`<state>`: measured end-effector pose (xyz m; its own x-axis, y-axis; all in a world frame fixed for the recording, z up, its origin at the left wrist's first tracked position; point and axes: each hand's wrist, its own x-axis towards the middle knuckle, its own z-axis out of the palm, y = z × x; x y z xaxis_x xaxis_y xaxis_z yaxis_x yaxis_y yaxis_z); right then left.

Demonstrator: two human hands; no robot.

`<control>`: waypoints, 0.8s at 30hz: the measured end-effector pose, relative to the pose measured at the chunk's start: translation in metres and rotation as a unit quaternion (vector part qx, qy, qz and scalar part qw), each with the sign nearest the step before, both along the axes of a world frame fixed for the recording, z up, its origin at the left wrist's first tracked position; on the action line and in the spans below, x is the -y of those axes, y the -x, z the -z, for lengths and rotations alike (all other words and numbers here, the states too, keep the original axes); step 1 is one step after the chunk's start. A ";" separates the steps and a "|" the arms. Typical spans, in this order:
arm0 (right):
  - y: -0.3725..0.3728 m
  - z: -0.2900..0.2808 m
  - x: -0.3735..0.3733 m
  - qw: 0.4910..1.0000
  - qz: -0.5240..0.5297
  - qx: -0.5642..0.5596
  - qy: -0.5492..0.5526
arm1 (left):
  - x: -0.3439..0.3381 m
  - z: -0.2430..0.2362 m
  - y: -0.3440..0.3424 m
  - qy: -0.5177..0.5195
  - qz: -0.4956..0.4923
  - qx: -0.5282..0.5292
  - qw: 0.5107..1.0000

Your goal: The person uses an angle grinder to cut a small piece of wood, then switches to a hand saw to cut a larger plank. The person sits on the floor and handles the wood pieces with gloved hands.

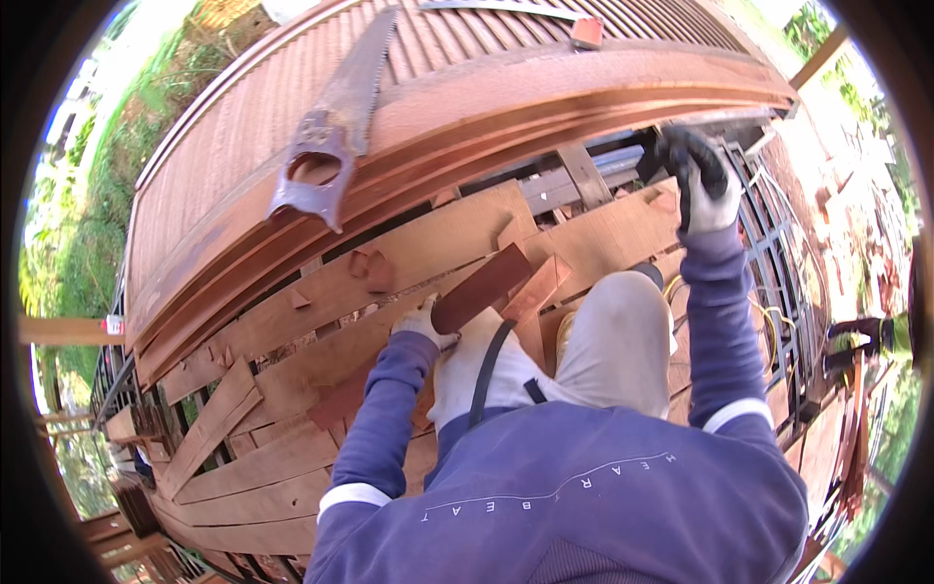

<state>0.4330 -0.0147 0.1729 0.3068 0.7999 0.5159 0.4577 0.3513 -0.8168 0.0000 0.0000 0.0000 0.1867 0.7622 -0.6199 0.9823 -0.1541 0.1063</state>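
My left hand, in a pale glove, grips a short reddish-brown board just over my lap. A lighter offcut lies beside that board. My right hand, in a white and black glove, is raised to the right near the far boards' end, its fingers curled; whether anything is inside them is unclear. A handsaw with a worn grey handle lies on stacked long boards. Beyond it a long metal strip lies next to a small red block on slatted wood.
I am low on loose planks with gaps and small scraps. A dark metal lattice and yellow cable run along the right. Grass lies beyond the left edge. A wooden post sticks in at far left.
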 end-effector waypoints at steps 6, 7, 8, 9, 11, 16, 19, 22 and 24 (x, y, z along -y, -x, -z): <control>-0.055 0.271 0.149 0.934 0.278 0.011 0.225 | -0.053 0.047 -0.061 -0.017 0.098 0.020 0.995; -0.039 0.289 0.170 0.904 0.328 0.047 0.269 | -0.054 0.058 -0.068 0.000 0.114 0.001 0.994; -0.028 0.305 0.188 0.864 0.365 0.073 0.339 | -0.054 0.068 -0.080 0.018 0.132 -0.018 0.991; -0.013 0.323 0.208 0.829 0.371 0.120 0.402 | -0.052 0.079 -0.087 0.034 0.149 -0.037 0.988; 0.006 0.342 0.231 0.802 0.390 0.138 0.431 | -0.040 0.110 -0.099 0.037 0.194 -0.056 0.979; 0.014 0.377 0.254 0.759 0.331 0.127 0.546 | -0.045 0.134 -0.130 0.032 0.249 -0.101 0.963; 0.010 0.392 0.265 0.761 0.310 0.107 0.560 | -0.056 0.152 -0.130 0.022 0.271 -0.122 0.955; -0.001 0.400 0.262 0.759 0.280 0.109 0.578 | -0.065 0.168 -0.122 0.029 0.299 -0.154 0.941; -0.016 0.402 0.264 0.743 0.276 0.123 0.597 | -0.067 0.175 -0.128 0.035 0.323 -0.160 0.932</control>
<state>0.4494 -0.2786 -0.2289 0.7724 0.5194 -0.3655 0.4496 -0.8537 -0.2629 0.1277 0.0668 -0.1745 0.3891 0.5110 -0.7665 0.6706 -0.7276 -0.1446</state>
